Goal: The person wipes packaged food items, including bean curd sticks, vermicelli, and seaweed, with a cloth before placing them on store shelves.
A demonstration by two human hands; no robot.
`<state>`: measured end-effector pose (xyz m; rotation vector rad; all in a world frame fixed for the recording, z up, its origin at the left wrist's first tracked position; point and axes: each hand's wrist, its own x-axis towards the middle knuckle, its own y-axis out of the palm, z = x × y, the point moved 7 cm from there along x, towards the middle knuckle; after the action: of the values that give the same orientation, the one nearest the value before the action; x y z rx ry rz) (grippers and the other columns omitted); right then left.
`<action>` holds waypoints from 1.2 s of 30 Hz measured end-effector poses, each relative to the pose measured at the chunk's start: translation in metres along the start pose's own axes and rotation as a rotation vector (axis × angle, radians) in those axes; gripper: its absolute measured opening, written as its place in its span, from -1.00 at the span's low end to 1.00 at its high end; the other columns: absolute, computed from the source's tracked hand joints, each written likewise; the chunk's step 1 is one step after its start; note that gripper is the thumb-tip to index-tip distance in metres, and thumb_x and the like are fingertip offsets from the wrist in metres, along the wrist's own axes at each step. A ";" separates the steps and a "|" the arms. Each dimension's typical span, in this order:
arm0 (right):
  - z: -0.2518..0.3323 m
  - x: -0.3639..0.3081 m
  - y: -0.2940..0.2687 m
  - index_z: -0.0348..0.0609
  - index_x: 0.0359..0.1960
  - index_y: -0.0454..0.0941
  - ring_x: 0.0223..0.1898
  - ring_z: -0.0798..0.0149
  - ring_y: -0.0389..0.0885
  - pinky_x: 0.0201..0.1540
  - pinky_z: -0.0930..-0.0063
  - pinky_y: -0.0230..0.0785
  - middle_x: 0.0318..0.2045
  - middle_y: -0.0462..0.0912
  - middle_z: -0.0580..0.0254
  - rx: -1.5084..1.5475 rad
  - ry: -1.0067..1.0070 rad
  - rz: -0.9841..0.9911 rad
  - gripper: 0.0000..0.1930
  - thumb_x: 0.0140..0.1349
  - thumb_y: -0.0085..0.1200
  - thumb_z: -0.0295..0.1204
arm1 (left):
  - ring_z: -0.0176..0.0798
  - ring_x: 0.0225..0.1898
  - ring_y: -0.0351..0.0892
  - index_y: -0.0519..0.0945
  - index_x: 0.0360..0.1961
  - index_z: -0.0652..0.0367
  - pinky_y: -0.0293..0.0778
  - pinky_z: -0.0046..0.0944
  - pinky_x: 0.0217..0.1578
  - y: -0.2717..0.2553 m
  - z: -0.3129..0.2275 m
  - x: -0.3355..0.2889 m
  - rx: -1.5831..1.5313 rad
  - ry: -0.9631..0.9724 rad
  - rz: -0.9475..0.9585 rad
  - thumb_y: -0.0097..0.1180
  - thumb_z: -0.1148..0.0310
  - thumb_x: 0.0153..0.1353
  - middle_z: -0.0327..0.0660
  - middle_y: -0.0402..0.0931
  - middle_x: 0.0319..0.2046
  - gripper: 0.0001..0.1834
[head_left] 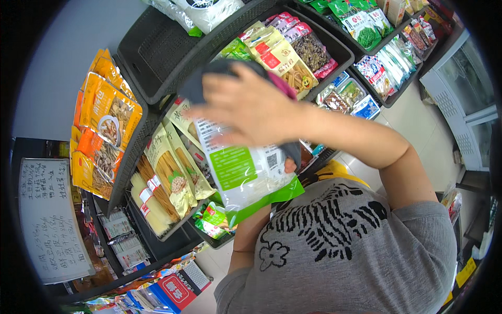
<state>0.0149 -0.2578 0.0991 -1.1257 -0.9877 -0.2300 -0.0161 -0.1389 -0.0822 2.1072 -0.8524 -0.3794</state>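
My left hand (289, 165) holds a white and green food packet (238, 172) from behind; only a fingertip shows at the packet's right edge, and the forearm rises beneath it. My right hand (246, 107) lies flat on the packet's upper part, pressing a dark grey cloth (217, 70) with a magenta patch against it. The cloth hangs out past both sides of the hand. The packet is held up in front of the slanted shelf baskets.
Black slanted baskets (157, 57) hold noodle packets (164, 178), orange packets (104, 120), dried foods (308, 49) and green packets (363, 26). A handwritten white board (49, 220) stands at lower left. A glass-topped freezer (465, 89) is at right on the tiled floor.
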 end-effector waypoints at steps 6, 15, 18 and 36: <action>0.018 -0.014 0.015 -0.15 0.14 0.29 0.04 0.01 0.34 0.22 -0.05 -0.06 -0.10 0.46 -0.02 0.160 0.094 -0.052 -0.42 0.17 -0.07 -0.06 | -0.23 -0.16 0.24 0.17 0.16 0.26 0.27 -0.29 -0.18 0.017 -0.004 0.019 -0.421 -0.253 0.192 -0.15 0.09 0.25 -0.04 0.12 -0.13 -0.43; 0.075 -0.083 0.025 -0.22 -0.04 0.50 -0.19 0.08 0.46 0.09 0.20 0.23 -0.51 0.42 0.15 0.512 -0.073 0.113 -0.56 -0.06 -0.05 -0.53 | -0.26 -0.33 0.24 0.25 0.10 0.24 0.31 -0.33 -0.33 0.028 -0.028 0.056 -0.941 -0.422 0.391 -0.13 0.09 0.23 -0.08 0.15 -0.30 -0.47; 0.040 -0.092 0.000 -0.30 -0.11 0.50 -0.17 0.09 0.48 0.06 0.27 0.27 -0.43 0.47 0.10 0.414 0.250 0.090 -0.57 -0.10 -0.18 -0.68 | -0.27 -0.38 0.25 0.27 0.08 0.24 0.32 -0.35 -0.38 0.028 -0.028 0.059 -0.972 -0.445 0.400 -0.12 0.09 0.22 -0.10 0.16 -0.36 -0.48; -0.189 -0.188 -0.150 -0.34 0.25 0.06 0.19 0.16 0.28 0.26 0.32 0.07 0.19 0.23 0.01 1.073 0.917 -0.633 -0.37 0.03 -0.23 -0.63 | -0.19 -0.67 0.27 -0.09 0.35 -0.31 0.27 -0.37 -0.69 0.099 0.042 0.107 -0.444 -0.300 0.473 -0.29 -0.27 0.19 -0.02 0.24 -0.55 -0.26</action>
<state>-0.0825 -0.5415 0.0397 0.3241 -0.4442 -0.5681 -0.0043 -0.2809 -0.0287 1.4080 -1.2727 -0.5762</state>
